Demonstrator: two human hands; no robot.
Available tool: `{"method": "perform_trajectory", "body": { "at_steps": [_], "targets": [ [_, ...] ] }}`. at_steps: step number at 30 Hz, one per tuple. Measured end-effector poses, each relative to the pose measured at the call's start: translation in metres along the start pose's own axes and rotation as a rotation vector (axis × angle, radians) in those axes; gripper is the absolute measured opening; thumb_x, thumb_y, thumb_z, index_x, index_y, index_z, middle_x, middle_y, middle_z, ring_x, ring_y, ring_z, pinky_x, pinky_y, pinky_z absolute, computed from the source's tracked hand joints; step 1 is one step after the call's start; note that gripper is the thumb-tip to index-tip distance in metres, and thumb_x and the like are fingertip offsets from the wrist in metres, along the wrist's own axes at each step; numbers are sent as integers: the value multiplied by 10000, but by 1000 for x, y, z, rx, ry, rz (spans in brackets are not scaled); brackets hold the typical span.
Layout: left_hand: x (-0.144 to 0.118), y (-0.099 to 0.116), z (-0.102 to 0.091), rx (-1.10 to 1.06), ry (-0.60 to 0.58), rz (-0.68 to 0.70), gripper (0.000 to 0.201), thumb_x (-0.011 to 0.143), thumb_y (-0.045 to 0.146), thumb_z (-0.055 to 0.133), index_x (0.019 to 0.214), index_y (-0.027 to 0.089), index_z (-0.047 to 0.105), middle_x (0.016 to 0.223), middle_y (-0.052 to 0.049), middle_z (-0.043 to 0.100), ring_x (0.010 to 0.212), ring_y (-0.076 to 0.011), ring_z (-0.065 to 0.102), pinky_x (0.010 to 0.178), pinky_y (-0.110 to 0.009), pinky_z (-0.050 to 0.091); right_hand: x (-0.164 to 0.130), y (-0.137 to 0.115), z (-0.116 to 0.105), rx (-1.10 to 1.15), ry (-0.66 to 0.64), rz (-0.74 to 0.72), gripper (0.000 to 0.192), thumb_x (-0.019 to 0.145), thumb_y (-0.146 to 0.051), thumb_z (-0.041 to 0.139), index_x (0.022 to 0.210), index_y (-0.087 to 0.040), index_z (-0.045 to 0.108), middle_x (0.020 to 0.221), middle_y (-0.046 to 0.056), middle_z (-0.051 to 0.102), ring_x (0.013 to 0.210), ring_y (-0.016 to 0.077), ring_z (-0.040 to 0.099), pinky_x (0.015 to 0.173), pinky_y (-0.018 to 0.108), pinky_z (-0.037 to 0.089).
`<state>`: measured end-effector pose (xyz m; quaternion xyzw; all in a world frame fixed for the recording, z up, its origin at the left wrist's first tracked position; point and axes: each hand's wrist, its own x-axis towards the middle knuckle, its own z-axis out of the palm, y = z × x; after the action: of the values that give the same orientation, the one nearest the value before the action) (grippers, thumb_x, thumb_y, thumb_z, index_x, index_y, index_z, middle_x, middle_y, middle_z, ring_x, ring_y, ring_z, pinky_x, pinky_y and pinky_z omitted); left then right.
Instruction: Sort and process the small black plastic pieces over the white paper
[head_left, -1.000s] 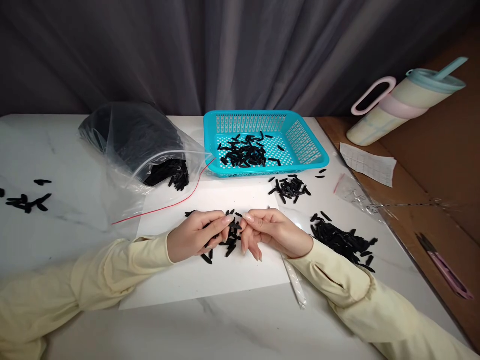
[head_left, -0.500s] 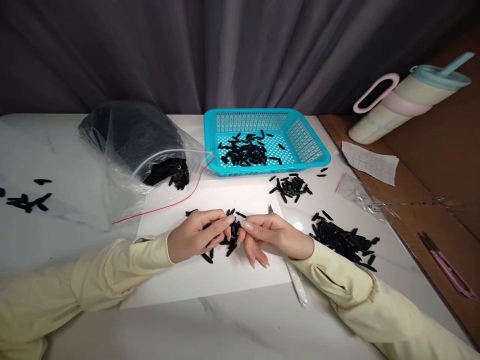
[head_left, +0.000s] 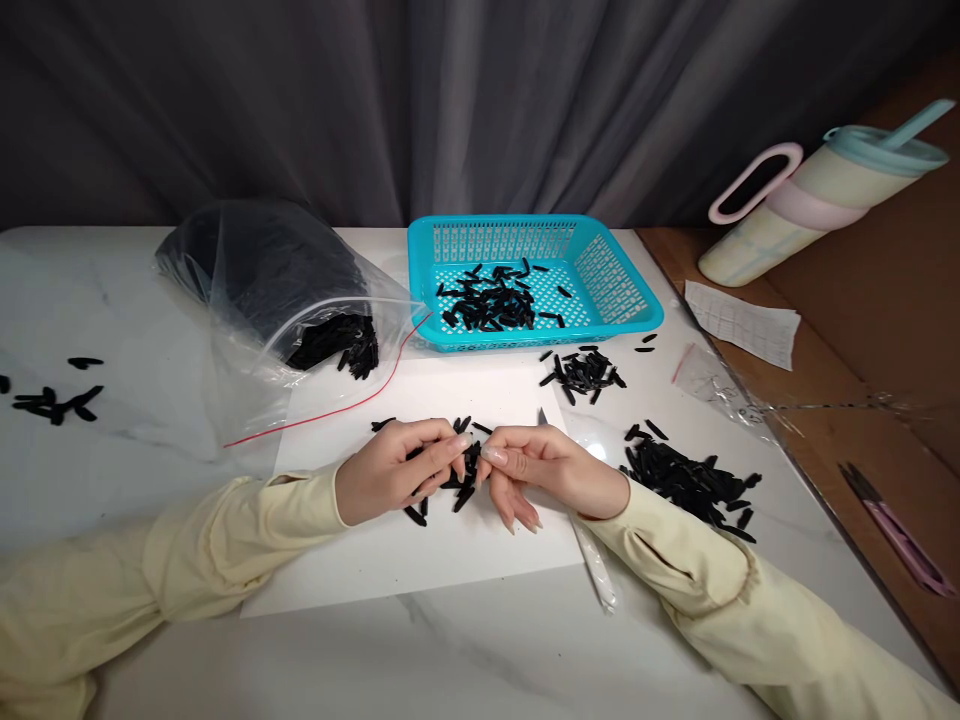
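My left hand point(head_left: 405, 465) is closed in a pinch, thumb against index finger, over a small pile of black strips point(head_left: 463, 495). Facing it from the right, my right hand point(head_left: 544, 470) also pinches thumb to index finger, its other fingers hanging loosely curled. The fingertips are a short gap apart. Dark pieces show between them, but I cannot tell whether a strip is gripped or lies in the pile behind. Beneath both hands is a white sheet of paper point(head_left: 330, 570). A thin white-handled knife point(head_left: 596, 575) lies by my right wrist, partly hidden under it.
A clear zip bag point(head_left: 255, 290) of black strips lies open at left. Behind stands a blue basket point(head_left: 645, 318) with strips inside. More strips form a small heap point(head_left: 585, 372) and a larger heap point(head_left: 690, 485). Pink snips point(head_left: 900, 540) and a tumbler point(head_left: 810, 205) are at right.
Both hands stay pinched in almost the same place. The view has shifted very slightly; nothing else has visibly moved.
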<state>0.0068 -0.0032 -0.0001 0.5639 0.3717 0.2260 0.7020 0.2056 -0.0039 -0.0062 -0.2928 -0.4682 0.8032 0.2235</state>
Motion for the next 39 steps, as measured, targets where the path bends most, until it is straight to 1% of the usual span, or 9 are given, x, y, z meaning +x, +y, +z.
{"method": "perform_trajectory", "body": {
  "at_steps": [12,19,30,39],
  "targets": [
    [0,-1,1,-67,3,-17,344,877,429,449,719,130,512,457,92,373,322,-16,302,307,-137,229,-1,2,-1,-30,4,-26,302,826,-421,577,800,-120,574,500,-15,619,335,55,478,352,159,374],
    [0,-1,1,-51,9,-12,327,870,434,460,763,131,515,455,97,376,326,-15,296,308,-131,229,0,1,-1,-28,13,-27,294,817,-418,591,799,-126,557,509,-15,627,334,54,483,350,158,376],
    [0,-1,0,-39,11,19,316,856,446,478,776,141,500,452,102,369,334,-17,284,315,-135,223,0,1,0,-15,19,-26,284,807,-411,605,793,-138,524,508,-22,634,325,50,482,339,148,373],
    [0,-1,0,12,18,67,279,874,403,466,763,147,490,454,101,367,345,-20,293,338,-144,239,0,0,1,-20,27,-22,302,791,-426,620,790,-139,526,507,-21,632,323,55,480,344,161,375]
  ]
}}
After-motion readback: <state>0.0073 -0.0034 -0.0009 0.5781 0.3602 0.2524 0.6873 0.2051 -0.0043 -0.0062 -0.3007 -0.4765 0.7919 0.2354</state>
